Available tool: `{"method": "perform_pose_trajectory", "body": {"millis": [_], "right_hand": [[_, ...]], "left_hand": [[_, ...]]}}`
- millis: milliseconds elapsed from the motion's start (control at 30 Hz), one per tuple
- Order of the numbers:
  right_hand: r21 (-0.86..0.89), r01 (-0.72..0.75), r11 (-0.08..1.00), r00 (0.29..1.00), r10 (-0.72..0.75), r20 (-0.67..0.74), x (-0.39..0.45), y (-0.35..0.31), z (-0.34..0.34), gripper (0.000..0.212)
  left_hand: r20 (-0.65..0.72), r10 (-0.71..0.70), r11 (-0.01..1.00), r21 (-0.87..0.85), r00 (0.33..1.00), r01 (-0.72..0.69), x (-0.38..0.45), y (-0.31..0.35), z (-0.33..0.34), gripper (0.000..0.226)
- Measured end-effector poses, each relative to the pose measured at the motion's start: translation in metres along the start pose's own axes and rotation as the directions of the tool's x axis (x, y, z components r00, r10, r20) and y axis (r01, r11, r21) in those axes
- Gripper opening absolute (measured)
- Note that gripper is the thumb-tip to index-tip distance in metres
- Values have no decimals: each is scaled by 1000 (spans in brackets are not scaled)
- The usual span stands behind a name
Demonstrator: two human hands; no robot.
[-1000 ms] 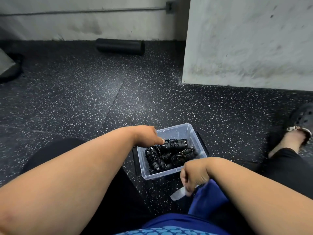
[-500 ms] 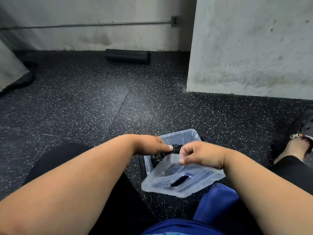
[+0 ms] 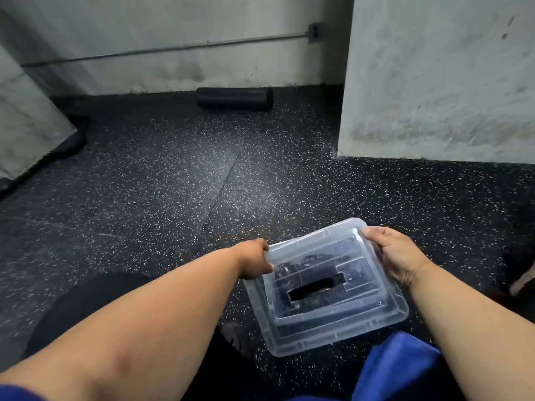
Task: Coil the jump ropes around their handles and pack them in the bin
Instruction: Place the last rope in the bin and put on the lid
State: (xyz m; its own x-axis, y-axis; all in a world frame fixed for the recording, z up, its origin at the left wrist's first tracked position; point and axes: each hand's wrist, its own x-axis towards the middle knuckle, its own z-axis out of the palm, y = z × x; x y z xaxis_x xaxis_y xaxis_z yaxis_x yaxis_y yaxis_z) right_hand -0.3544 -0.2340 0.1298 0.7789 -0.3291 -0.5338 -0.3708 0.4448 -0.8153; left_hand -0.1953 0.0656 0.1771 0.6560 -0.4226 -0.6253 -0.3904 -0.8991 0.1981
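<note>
Gripping opposite edges of a clear rectangular plastic lid (image 3: 327,287), the left hand (image 3: 254,263) curls its fingers round the left rim and the right hand (image 3: 396,256) clasps the far right corner, thumb on top. Beneath the lid, dimly visible through it, lie the black coiled jump ropes (image 3: 301,267) inside the bin, which the lid almost wholly hides. A black foam roller (image 3: 234,98) rests against the far wall on the speckled dark rubber floor (image 3: 162,180).

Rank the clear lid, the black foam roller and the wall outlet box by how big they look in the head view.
1. Clear lid, largest, though it is nearest the camera.
2. Black foam roller, smaller, but far off by the wall.
3. Wall outlet box, smallest, also far.
</note>
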Motion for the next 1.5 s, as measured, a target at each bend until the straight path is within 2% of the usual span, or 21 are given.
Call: {"method": "perform_pose_trajectory", "body": {"millis": [100, 233, 300, 400, 467, 533, 600, 633, 733, 800, 867, 1000, 1100, 1200, 1267, 1367, 1500], "right_hand": [[52, -19, 998, 990, 26, -136, 18, 11, -10, 45], [70, -34, 997, 945, 55, -323, 43, 29, -17, 30], [82, -42, 996, 928, 69, -367, 54, 34, -21, 27], [107, -50, 993, 932, 85, -353, 68, 40, -20, 31], [-2, -54, 999, 933, 50, -357, 74, 41, -20, 41], [-273, -68, 960, 931, -37, -362, 78, 42, -24, 53], [-545, -121, 830, 939, -83, -334, 76, 46, -25, 56], [-632, -165, 757, 948, -55, -314, 75, 52, -27, 55], [-725, -230, 649, 964, 51, -261, 73, 68, -29, 40], [-733, -210, 647, 964, 12, -266, 76, 74, -33, 27], [-713, -179, 678, 963, -27, -268, 79, 74, -38, 25], [-699, -164, 696, 966, -30, -256, 86, 77, -41, 30], [-675, -230, 701, 951, 16, -308, 90, 79, -42, 36], [-704, -339, 624, 922, 71, -382, 94, 83, -42, 57], [-658, -363, 660, 917, 129, -376, 96, 82, -40, 73], [-642, -369, 672, 923, 185, -336, 98, 80, -44, 88], [-663, -443, 604, 889, 196, -415, 99, 78, -55, 103]], "left_hand": [[-27, -22, 998, 64, 999, 24, 17, 2, 14, 74], [139, -126, 991, 70, 982, 117, 29, 2, 38, 91], [240, -168, 985, 85, 956, 152, 33, -1, 46, 85], [360, -183, 983, 84, 915, 163, 41, -8, 51, 67], [407, -173, 984, 40, 897, 172, 44, -11, 53, 64], [423, -196, 978, 19, 885, 207, 50, -12, 57, 62], [420, -193, 978, 12, 887, 207, 55, -13, 63, 54], [414, -181, 981, 17, 892, 191, 60, -11, 68, 49], [373, -165, 986, 66, 913, 151, 71, -9, 73, 39], [329, -159, 987, 80, 931, 141, 77, -7, 71, 37], [288, -167, 983, 120, 943, 137, 82, -6, 71, 39], [253, -203, 974, 155, 946, 167, 93, -7, 76, 38], [281, -221, 972, 143, 934, 187, 101, -7, 81, 37], [333, -233, 970, 147, 914, 194, 104, -6, 85, 34], [330, -248, 967, 134, 911, 215, 104, -3, 83, 33], [292, -254, 966, 110, 922, 232, 109, -2, 81, 37], [233, -264, 964, 85, 936, 251, 108, -4, 87, 39]]}}
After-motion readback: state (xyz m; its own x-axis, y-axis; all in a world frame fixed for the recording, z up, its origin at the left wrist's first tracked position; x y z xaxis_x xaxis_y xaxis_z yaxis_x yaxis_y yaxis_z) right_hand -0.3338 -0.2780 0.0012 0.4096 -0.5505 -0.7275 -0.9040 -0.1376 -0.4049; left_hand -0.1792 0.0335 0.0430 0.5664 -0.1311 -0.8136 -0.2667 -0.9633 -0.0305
